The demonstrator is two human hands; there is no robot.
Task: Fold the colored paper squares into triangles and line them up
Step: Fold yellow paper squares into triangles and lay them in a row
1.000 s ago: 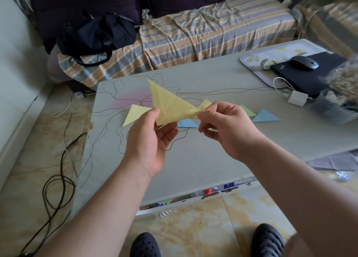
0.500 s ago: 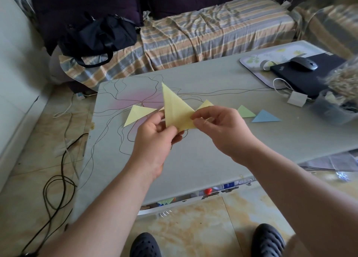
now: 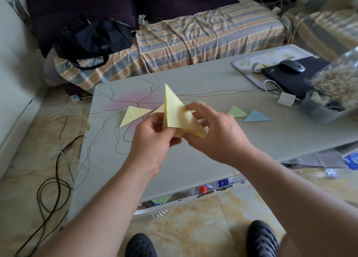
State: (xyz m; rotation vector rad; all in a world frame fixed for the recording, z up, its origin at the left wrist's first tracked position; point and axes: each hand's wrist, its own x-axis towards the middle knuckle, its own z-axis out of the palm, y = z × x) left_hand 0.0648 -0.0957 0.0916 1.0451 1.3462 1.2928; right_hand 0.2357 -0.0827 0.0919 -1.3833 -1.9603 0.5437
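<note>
From the head camera we see both hands raised above the grey tabletop point(image 3: 193, 160), sharing one folded yellow paper point(image 3: 177, 114) that stands with a sharp corner pointing up. Our left hand point(image 3: 153, 140) has its grip closed on the paper's lower left edge, thumb in front. Our right hand point(image 3: 217, 134) pinches the lower right part, index finger laid over the front face and thumb at the bottom edge.

On the tabletop behind the hands lie finished pieces in a row: a yellow triangle point(image 3: 133, 115) to the left, a green triangle point(image 3: 237, 112) and a blue triangle point(image 3: 256, 116) to the right, the last two just beside each other.

Far right, a dark laptop point(image 3: 290, 80) carries a mouse point(image 3: 292, 66); the small mark on its lid is too blurred for us to read. A black bag point(image 3: 96, 38) sits on the striped sofa point(image 3: 203, 39).
</note>
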